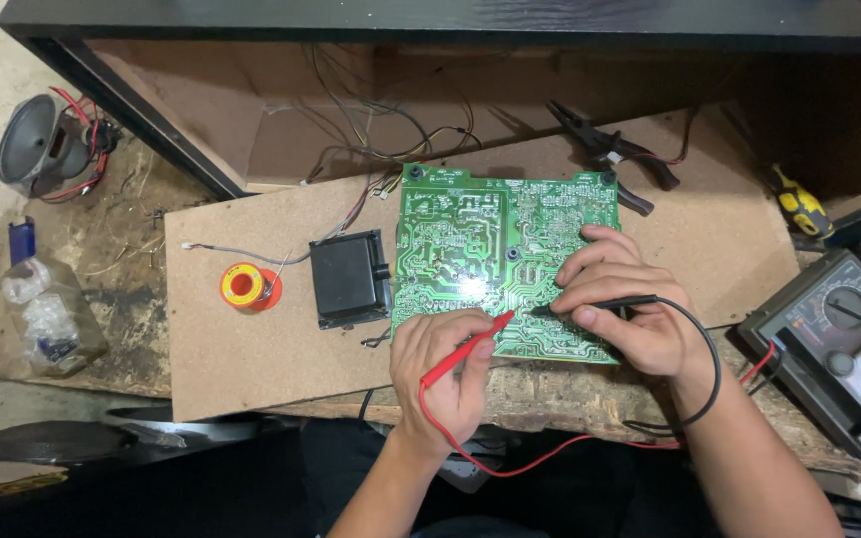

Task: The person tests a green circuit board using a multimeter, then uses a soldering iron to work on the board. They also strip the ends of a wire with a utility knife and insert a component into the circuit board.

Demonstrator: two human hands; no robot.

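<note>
A green circuit board (470, 239) lies solder side up on a brown fibreboard sheet (251, 349). My left hand (445, 374) grips a red meter probe (462, 349), its tip touching the board near the lower middle. My right hand (625, 309) pinches a black meter probe (595, 304), its tip on the board close to the red one. Red and black leads run from the probes to an analogue multimeter (839, 344) at the right.
A black box-shaped part (349, 279) sits left of the board, with a spool of solder (244, 287) beyond it. Pliers (610, 154) lie behind the board, a yellow tool (799, 207) at right. A plastic bag of parts (52, 319) and a speaker (37, 144) sit at left.
</note>
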